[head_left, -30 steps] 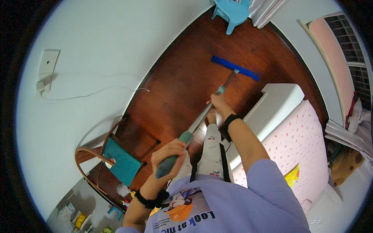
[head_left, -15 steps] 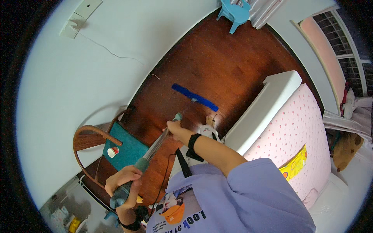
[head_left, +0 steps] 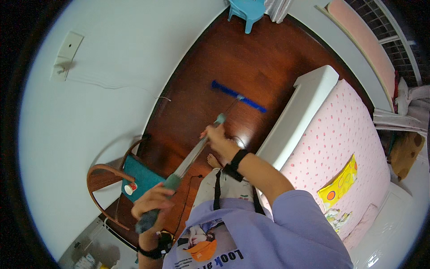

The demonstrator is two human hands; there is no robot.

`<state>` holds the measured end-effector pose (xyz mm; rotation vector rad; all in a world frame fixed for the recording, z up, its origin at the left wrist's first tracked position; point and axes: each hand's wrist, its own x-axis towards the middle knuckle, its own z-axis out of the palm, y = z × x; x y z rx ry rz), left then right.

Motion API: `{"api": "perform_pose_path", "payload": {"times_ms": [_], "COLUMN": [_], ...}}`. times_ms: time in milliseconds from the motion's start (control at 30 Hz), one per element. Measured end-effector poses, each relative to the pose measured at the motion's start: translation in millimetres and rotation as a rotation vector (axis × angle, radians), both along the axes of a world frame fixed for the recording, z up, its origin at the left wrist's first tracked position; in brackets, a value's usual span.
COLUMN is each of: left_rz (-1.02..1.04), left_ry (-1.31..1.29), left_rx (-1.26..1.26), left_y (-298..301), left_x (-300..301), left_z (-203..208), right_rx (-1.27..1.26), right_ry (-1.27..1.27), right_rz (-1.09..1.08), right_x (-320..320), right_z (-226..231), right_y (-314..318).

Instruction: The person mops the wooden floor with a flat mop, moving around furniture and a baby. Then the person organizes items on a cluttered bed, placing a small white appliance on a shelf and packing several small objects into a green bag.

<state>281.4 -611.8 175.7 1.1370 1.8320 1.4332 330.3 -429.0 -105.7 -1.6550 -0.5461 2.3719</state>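
Observation:
A mop with a long straight blue head [head_left: 227,91] lies across the dark wooden floor ahead of me. Its pale shaft [head_left: 191,158] with grey-green grips slants from lower left up toward the head. My right hand [head_left: 217,136] is closed around the shaft near its far grip, below the head. Wrapped round the thick handle end at lower left is my left hand [head_left: 153,204]. Black bands circle both wrists. The thin rod between the far grip and the head is partly blurred.
A brown wooden chair with a teal seat [head_left: 141,172] and a paper cup [head_left: 131,188] stands left by the wall. On the right is a white bed frame [head_left: 293,119] with a pink mattress and yellow packet [head_left: 338,184]. A blue plastic stool [head_left: 247,12] sits at the far end.
The mop head has slid right and slightly away across the floor, and both hands have moved along with the handle. The view has shifted; my bare foot now shows below the shaft.

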Motion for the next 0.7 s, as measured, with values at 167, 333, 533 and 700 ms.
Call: {"api": "perform_pose_path", "payload": {"times_ms": [167,333,533,700], "left_rz": [-0.088,-0.257,-0.273,-0.297], "left_ry": [-0.082,-0.059,-0.079,-0.062], "left_rx": [-0.122,0.099,0.048,-0.022], "left_y": [90,121,56,-37], "left_x": [43,64,34,14], "left_z": [-76,-107,-79,-39], "right_rx": [0.185,0.159,0.061,-0.131], "right_ry": [-0.055,-0.132,-0.109,-0.099], "right_rz": [0.125,0.000,0.121,-0.001], "right_x": [80,115,104,85], "right_z": [-62,-77,-66,-59], "right_y": [123,153,75,-43]}}
